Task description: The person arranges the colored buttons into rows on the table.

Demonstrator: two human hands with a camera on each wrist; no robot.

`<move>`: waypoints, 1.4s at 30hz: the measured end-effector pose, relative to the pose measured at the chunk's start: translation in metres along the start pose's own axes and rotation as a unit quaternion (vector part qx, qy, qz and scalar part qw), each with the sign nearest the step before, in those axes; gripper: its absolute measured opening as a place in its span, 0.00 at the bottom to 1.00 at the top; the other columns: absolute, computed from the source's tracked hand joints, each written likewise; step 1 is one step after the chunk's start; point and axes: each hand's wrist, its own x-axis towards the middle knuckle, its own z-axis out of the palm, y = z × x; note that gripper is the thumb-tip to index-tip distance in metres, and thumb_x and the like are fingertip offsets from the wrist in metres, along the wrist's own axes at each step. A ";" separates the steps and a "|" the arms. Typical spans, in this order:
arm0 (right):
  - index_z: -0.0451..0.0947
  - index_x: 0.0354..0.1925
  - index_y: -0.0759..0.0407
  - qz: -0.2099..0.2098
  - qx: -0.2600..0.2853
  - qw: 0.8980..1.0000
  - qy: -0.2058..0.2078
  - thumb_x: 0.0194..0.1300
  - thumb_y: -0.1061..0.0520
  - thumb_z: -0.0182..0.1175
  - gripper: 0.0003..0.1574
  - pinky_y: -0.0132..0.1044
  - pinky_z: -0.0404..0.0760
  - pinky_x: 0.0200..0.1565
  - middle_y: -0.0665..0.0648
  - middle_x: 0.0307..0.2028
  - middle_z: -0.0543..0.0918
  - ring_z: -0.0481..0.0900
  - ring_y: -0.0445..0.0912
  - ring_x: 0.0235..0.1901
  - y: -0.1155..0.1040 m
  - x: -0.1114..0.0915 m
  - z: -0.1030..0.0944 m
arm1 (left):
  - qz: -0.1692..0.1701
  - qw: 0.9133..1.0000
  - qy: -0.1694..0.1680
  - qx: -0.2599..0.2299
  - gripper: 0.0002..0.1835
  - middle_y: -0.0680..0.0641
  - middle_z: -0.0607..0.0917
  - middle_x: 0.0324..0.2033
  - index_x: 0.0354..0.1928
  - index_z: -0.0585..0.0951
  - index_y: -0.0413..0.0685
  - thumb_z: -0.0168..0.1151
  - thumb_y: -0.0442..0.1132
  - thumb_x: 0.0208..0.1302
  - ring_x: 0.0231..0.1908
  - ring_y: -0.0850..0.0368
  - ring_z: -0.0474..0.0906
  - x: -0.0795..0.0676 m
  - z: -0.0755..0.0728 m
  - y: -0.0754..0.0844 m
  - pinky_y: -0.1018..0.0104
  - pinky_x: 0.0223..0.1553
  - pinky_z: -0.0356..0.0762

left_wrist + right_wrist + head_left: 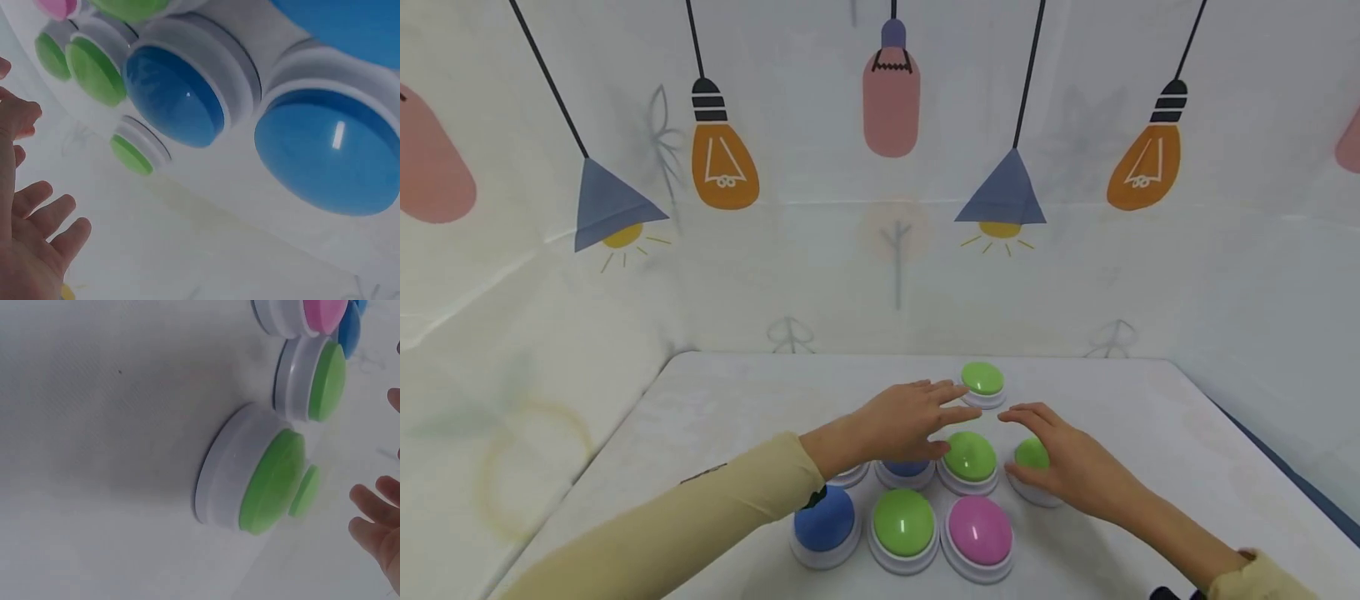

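My left hand (906,423) is held over a group of round push buttons with white bases, fingers stretched toward the right. Below it lies a blue button (906,469), partly covered, and by its thumb a green button (972,455). The index fingertip overlaps the far green button (982,377) in the head view. My right hand (1071,462), fingers slightly bent and apart, hovers over another green button (1032,452), hiding part of it. Both palms face each other with a gap between; neither holds anything. The left wrist view shows bare left fingers (53,215) beside the buttons.
Along the near row sit a blue button (824,518), a green button (903,523) and a pink button (981,531). Another button's base (850,477) peeks out under the left wrist. The white table (737,392) meets a sheet wall (820,267) printed with lamps.
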 end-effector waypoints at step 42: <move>0.56 0.71 0.71 0.094 0.042 0.989 -0.104 0.62 0.54 0.67 0.49 0.67 0.69 0.60 0.79 0.66 0.61 0.67 0.72 0.63 0.065 0.101 0.026 | -0.215 0.962 -0.132 -0.102 0.42 0.44 0.57 0.76 0.77 0.56 0.59 0.63 0.56 0.66 0.70 0.46 0.64 0.094 0.046 -0.048 0.54 0.61 0.75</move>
